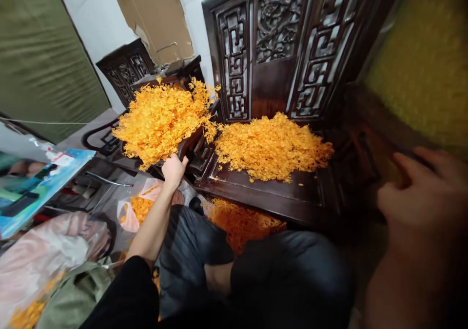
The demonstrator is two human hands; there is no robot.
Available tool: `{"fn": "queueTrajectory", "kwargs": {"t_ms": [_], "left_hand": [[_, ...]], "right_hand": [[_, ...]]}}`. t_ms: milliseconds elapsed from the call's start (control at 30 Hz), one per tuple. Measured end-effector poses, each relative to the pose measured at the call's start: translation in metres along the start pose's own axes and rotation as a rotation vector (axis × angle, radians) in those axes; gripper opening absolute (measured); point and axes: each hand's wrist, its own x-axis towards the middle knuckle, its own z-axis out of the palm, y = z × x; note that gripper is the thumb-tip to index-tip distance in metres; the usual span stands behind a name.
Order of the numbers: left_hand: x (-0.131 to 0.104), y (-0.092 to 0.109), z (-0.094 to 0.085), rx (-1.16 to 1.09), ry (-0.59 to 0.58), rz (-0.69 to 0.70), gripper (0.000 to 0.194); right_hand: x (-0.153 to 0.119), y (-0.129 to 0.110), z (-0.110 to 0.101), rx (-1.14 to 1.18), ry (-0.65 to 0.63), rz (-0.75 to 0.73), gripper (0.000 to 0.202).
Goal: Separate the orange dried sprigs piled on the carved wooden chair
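Observation:
In the head view, my left hand (174, 169) is closed round the front end of a dark wooden chair's armrest (188, 146), below a heap of orange artificial-looking sprigs (164, 119). My right hand (420, 187), blurred at the right edge, is curled round the dark rail of the opposite armrest. Between the hands, a second orange heap (272, 146) covers much of the chair seat (234, 178). The carved chair back (274, 87) stands behind it. Further orange sprigs (244, 222) show under the seat, beyond my knees.
At left lie a plastic bag of orange pieces (137, 209), a larger pale plastic bag (54, 246) and a small table with a blue top (69, 173). Cardboard (153, 12) leans on the wall. A green cloth (36, 51) hangs at left; a yellowish-green surface (420, 70) is blurred at right.

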Motion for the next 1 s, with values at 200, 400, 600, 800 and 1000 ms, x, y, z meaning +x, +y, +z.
{"fn": "queueTrajectory", "kwargs": {"t_ms": [200, 400, 600, 800, 1000], "left_hand": [[-0.007, -0.004, 0.000, -0.040, -0.021, 0.007, 0.057], [-0.005, -0.009, 0.002, -0.118, -0.043, 0.021, 0.048], [-0.011, -0.007, 0.000, -0.194, -0.041, -0.010, 0.044], [-0.015, -0.009, -0.004, -0.209, -0.048, -0.002, 0.044], [-0.013, -0.013, -0.008, -0.204, -0.072, 0.039, 0.046]], "right_hand": [[-0.001, -0.001, 0.000, -0.011, 0.101, -0.094, 0.048], [-0.003, 0.000, 0.000, -0.025, 0.038, -0.092, 0.054], [-0.001, -0.001, -0.003, 0.047, -0.025, -0.054, 0.074], [0.000, -0.007, -0.001, 0.133, 0.061, 0.030, 0.093], [0.002, -0.010, -0.001, 0.095, 0.014, 0.067, 0.077]]}}
